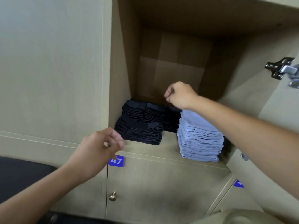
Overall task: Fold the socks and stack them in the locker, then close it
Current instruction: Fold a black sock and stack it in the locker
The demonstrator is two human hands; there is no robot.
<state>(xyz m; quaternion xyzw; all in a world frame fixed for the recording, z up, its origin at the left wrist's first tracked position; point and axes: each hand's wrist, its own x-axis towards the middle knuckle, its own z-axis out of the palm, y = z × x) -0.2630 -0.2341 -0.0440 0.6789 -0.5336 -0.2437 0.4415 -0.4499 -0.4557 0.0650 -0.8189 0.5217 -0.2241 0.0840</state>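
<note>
Left hand (100,146), nearest the camera, hovers before the locker's (169,46) front edge, fingers loosely curled, holding nothing. Largest in view is the open locker, its shelf (168,143) carrying the socks. Below it is door 47 (116,161) with a brass knob (113,196); a hinge (280,68) at right marks the open door.

Dark socks (140,125) lie in folded piles at the shelf's left and rear. Blue socks (200,136) form one tall stack at right, near the front edge. Both will likely handle as light, soft and limp; a tall stack may lean or slide, so any correction is best made by pressing flat on top or squaring the sides.

Right hand (179,94) reaches into the locker, wrist above the blue stack's rear, knuckles up, fingers curled downward; its grip appears empty. Stacking looks finished; closing remains.
</note>
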